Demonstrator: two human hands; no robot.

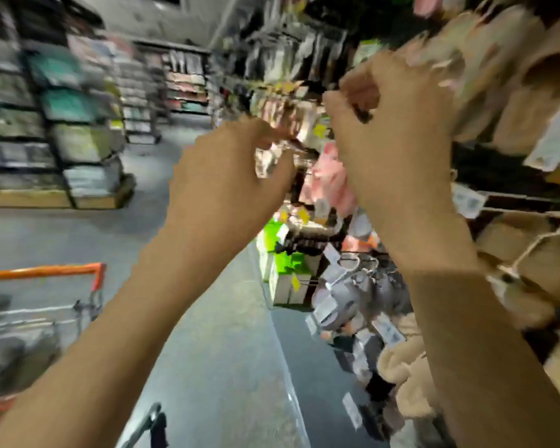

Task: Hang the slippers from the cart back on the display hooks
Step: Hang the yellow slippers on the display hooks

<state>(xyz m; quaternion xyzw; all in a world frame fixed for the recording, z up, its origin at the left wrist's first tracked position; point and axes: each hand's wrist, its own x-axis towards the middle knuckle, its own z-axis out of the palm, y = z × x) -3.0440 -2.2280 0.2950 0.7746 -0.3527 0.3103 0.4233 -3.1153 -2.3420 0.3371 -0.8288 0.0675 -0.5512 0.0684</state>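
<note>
The frame is motion-blurred. Both hands are raised to the display rack on the right. My right hand (392, 130) has its fingers curled round a small dark piece (364, 116) that looks like a hanger hook, right beside the tan fuzzy slippers (514, 108) hanging there. My left hand (227, 176) is lower and to the left. Its index fingertip touches a thin dark tip (299, 146), and the thumb stays apart below it. The cart (46, 271) with its orange handle stands at the lower left behind my left forearm.
More tan slippers on white hangers (530, 250) hang at the right, grey ones (343, 295) lower down, and pink items (330, 176) between my hands. Stocked shelving (62, 124) lines the far side of the grey aisle floor (223, 350).
</note>
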